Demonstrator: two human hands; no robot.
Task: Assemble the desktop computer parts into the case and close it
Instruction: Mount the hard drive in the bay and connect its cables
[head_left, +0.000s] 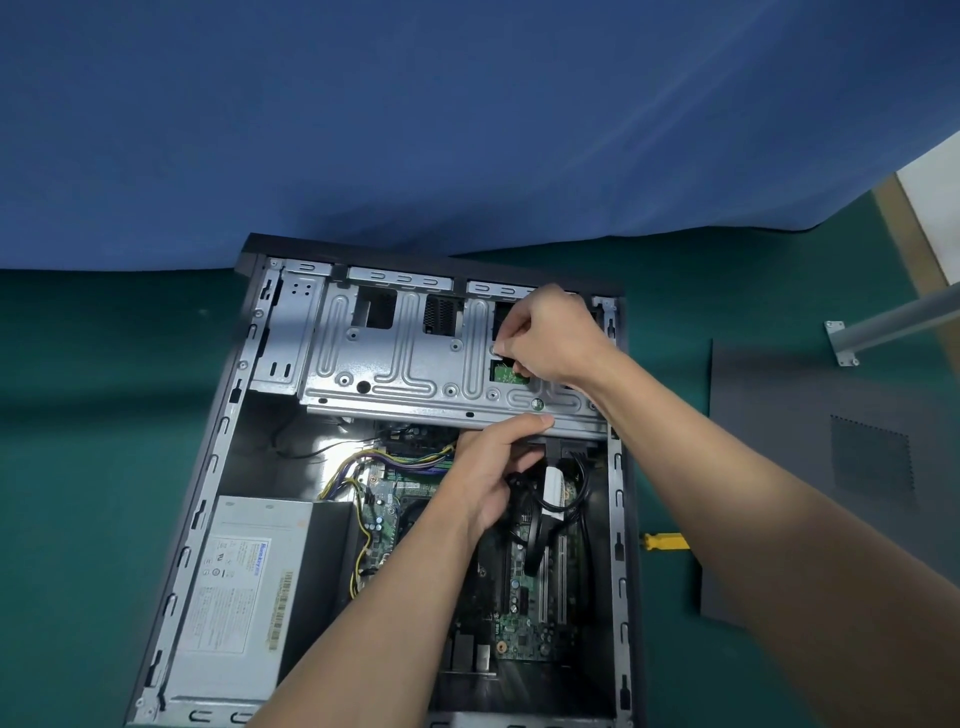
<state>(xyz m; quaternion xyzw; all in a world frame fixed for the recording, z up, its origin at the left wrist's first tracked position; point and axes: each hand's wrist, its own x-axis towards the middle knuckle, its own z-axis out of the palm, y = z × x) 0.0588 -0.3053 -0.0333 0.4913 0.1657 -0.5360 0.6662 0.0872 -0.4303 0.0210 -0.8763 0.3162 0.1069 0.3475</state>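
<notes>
Blue cloth (467, 104) fills the far side beyond both hands, and a green mat (78, 415) lies under everything. I see the open case (218, 431) lying flat on the mat, with both hands reaching into it. Its dark side panel (779, 415) lies apart on the mat, to the right of the right forearm. Across the case's far end sits the metal drive cage (405, 358). A grey power supply (239, 587) sits left of the left forearm, and the main board (524, 629) shows between the two forearms. The left hand (493, 467) grips the cage's near edge, thumb along the top and fingers curled underneath. The right hand (556, 338) rests on top of the cage, fingertips bunched at an opening; whether they pinch anything I cannot tell. Black cables (535, 525) loop just beside the left hand's fingers. A yellow handle (667, 542) pokes out beside the case, under the right forearm.
</notes>
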